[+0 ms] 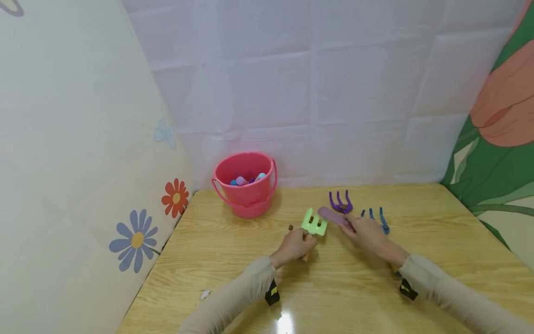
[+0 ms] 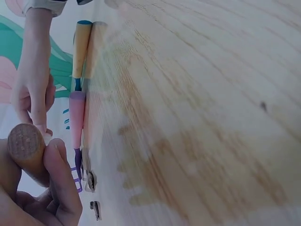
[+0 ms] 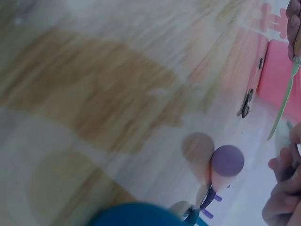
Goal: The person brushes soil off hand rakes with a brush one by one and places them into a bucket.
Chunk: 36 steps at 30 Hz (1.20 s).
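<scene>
My left hand [image 1: 293, 247] grips the wooden handle [image 2: 29, 153] of a small light-green toy rake [image 1: 314, 223], its tines pointing away from me. My right hand [image 1: 368, 235] holds a flat, elongated light-purple thing [image 1: 332, 215] by one end; its far end overlaps the rake's edge, and contact cannot be told. What kind of thing it is does not show. Behind it lies a purple toy rake [image 1: 341, 203] with a pinkish handle [image 2: 77, 117]. A blue toy rake [image 1: 381, 221] lies beyond my right hand, which covers part of it.
A pink bucket [image 1: 249, 197] stands at the back left, with several round-ended blue and purple things inside. Small dark brown bits [image 2: 91, 181] lie on the wooden table [image 1: 233, 260]. A white scrap [image 1: 205, 294] lies at the front left. Patterned cloths border the table.
</scene>
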Each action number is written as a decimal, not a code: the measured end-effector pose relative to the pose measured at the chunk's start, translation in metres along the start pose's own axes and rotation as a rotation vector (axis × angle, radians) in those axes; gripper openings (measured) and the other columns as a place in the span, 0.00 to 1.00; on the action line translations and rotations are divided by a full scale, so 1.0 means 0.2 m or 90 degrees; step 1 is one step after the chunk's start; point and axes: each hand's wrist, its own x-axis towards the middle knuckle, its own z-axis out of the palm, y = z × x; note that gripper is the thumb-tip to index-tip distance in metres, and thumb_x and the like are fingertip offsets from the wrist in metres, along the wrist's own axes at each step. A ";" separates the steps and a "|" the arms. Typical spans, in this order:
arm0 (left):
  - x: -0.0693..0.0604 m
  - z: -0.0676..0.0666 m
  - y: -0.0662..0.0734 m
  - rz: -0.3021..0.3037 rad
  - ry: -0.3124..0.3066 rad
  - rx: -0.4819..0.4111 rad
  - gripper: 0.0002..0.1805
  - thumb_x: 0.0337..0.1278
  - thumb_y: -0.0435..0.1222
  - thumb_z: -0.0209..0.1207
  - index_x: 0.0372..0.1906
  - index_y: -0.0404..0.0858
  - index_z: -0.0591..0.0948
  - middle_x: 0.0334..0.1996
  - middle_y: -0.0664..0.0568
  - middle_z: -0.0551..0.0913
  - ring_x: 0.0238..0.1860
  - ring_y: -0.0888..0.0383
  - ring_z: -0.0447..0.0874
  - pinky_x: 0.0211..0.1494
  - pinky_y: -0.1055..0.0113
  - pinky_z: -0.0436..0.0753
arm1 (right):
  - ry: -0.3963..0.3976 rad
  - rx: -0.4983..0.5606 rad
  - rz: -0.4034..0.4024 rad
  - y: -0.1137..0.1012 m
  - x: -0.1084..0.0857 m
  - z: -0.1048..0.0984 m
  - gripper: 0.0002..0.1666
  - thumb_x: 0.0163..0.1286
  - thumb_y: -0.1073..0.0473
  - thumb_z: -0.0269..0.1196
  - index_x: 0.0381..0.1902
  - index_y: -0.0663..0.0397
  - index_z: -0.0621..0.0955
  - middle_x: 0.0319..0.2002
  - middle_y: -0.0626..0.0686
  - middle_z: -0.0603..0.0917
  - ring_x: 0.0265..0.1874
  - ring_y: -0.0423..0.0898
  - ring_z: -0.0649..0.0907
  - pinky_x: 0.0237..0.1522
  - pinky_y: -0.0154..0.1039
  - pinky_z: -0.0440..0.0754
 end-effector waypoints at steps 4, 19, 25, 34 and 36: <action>0.00 -0.01 0.01 -0.016 -0.011 -0.011 0.17 0.60 0.39 0.60 0.17 0.45 0.73 0.10 0.59 0.72 0.12 0.64 0.69 0.17 0.72 0.71 | -0.028 0.001 0.059 0.02 -0.01 -0.01 0.12 0.70 0.55 0.63 0.32 0.58 0.78 0.15 0.44 0.66 0.12 0.39 0.64 0.13 0.33 0.61; 0.02 -0.04 -0.02 -0.023 0.017 0.038 0.20 0.61 0.44 0.62 0.14 0.45 0.74 0.07 0.60 0.71 0.09 0.64 0.68 0.15 0.71 0.68 | -0.047 0.008 0.060 0.06 -0.04 -0.04 0.14 0.71 0.57 0.62 0.41 0.65 0.80 0.17 0.43 0.70 0.14 0.38 0.68 0.15 0.33 0.65; 0.02 -0.05 -0.02 -0.021 0.014 0.031 0.20 0.61 0.45 0.62 0.17 0.40 0.78 0.07 0.60 0.72 0.10 0.64 0.68 0.16 0.71 0.68 | -0.052 0.010 0.056 0.08 -0.07 -0.03 0.14 0.70 0.57 0.62 0.42 0.64 0.80 0.17 0.42 0.70 0.14 0.37 0.68 0.15 0.33 0.66; 0.02 -0.11 0.00 -0.017 0.019 0.013 0.18 0.64 0.42 0.60 0.26 0.31 0.82 0.09 0.53 0.77 0.08 0.64 0.75 0.20 0.71 0.74 | -0.052 0.004 0.057 0.10 -0.09 -0.04 0.13 0.70 0.55 0.63 0.40 0.62 0.80 0.16 0.43 0.68 0.14 0.39 0.67 0.16 0.35 0.65; 0.03 -0.12 0.00 -0.020 0.017 0.016 0.18 0.64 0.42 0.60 0.26 0.31 0.82 0.10 0.54 0.76 0.09 0.63 0.76 0.20 0.71 0.76 | -0.054 0.003 0.058 0.10 -0.09 -0.04 0.13 0.70 0.55 0.63 0.40 0.63 0.80 0.16 0.43 0.68 0.14 0.38 0.66 0.15 0.35 0.64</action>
